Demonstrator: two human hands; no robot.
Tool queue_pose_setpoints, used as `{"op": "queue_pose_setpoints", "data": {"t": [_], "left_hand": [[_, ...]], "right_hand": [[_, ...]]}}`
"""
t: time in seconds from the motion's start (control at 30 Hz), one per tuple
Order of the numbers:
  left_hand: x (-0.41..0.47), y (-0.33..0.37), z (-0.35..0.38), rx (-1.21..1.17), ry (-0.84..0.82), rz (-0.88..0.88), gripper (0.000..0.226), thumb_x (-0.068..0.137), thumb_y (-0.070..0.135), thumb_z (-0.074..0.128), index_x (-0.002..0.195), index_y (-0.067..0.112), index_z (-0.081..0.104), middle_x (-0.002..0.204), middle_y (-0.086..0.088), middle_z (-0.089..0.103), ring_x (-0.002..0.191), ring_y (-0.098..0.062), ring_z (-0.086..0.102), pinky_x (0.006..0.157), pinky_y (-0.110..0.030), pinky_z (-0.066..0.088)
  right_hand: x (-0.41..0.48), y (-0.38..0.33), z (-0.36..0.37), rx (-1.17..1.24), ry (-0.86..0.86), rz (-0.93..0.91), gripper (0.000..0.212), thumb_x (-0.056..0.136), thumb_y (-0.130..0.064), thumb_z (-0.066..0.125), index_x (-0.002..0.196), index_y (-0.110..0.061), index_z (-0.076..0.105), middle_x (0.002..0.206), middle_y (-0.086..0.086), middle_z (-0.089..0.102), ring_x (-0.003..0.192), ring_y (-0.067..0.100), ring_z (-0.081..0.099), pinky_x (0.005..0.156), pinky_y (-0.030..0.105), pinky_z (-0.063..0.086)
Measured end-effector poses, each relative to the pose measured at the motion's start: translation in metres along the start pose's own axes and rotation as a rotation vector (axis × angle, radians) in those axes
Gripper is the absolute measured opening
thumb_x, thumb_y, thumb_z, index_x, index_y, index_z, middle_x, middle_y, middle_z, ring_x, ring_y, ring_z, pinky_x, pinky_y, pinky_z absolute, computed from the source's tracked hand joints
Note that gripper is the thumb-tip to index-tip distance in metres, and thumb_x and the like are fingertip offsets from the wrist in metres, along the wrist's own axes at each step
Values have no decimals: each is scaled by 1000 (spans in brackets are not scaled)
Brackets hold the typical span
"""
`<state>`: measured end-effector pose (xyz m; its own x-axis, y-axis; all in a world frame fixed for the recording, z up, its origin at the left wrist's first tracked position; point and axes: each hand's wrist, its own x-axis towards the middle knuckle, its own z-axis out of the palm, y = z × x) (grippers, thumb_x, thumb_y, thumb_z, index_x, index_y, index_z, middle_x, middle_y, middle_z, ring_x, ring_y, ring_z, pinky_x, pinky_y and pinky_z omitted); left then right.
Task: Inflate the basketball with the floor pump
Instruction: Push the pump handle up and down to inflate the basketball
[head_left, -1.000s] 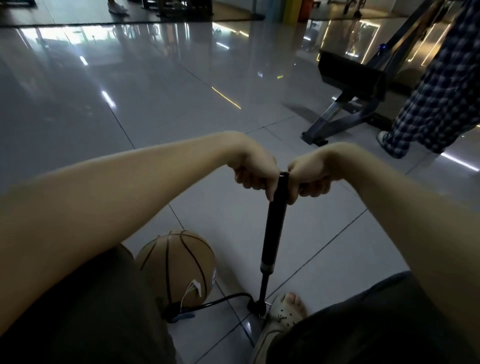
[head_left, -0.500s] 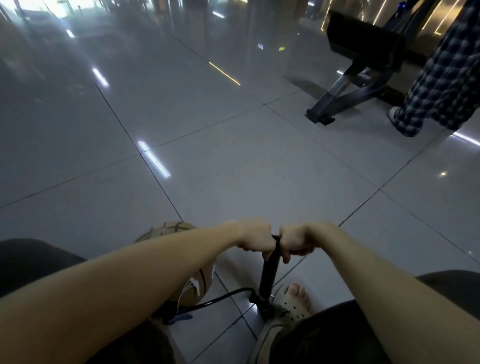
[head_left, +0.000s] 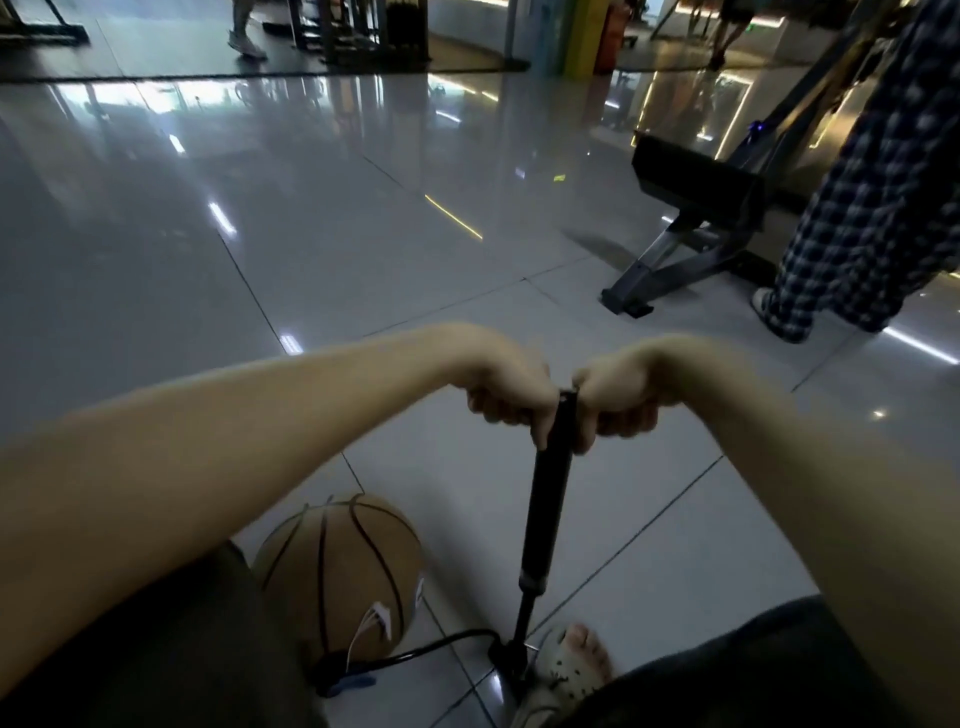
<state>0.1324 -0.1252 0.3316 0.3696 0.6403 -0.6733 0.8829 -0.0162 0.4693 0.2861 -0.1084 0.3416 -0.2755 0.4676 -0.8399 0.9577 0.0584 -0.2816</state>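
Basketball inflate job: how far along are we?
Done: the hose runs from the floor pump to the basketball, and a sandalled foot sits at the pump's base. In hand: the left hand and right hand both grip the pump's top, pumping by the look of it. Left: probably more strokes, then unplugging the hose. How firm the ball is cannot be told.

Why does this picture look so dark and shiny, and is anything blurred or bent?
Head view: the room is dim, so the ball and pump sit in shade; the glossy floor mirrors lights as bright streaks; the left hand and right hand look slightly soft; the wide lens swells the forearms near the edges.
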Motion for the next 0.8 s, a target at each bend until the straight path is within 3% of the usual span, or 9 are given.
{"op": "queue_pose_setpoints", "data": {"t": [0.17, 0.43, 0.6, 0.8], "left_hand": [[32, -15, 16, 4, -85, -56, 18, 82, 14, 74, 70, 14, 61, 57, 1, 41, 49, -17, 32, 50, -30, 24], [95, -58, 112, 36, -145, -79, 14, 80, 13, 72, 71, 8, 63, 54, -3, 45, 44, -20, 35, 48, -28, 30], [86, -56, 142, 78, -130, -66, 23, 81, 12, 71, 60, 11, 60, 53, -5, 46, 44, -22, 35, 50, -28, 31], [55, -37, 136, 149, -160, -95, 28, 89, 17, 71, 67, 11, 54, 57, -6, 44, 47, -22, 34, 49, -28, 29]], "right_hand": [[41, 15, 16, 3, -38, 32, 26, 83, -2, 65, 67, -15, 49, 56, 0, 28, 48, 15, 20, 50, 27, 14], [127, 55, 102, 0, -45, 29, 8, 80, -3, 68, 74, -7, 63, 52, 3, 39, 45, 18, 30, 50, 28, 26], [127, 55, 133, -67, -52, 85, 14, 86, -5, 65, 74, -8, 60, 52, 6, 40, 45, 21, 32, 51, 30, 29], [87, 40, 131, -114, -130, 135, 26, 92, -12, 64, 69, -11, 53, 48, 2, 33, 44, 16, 25, 49, 28, 22]]}}
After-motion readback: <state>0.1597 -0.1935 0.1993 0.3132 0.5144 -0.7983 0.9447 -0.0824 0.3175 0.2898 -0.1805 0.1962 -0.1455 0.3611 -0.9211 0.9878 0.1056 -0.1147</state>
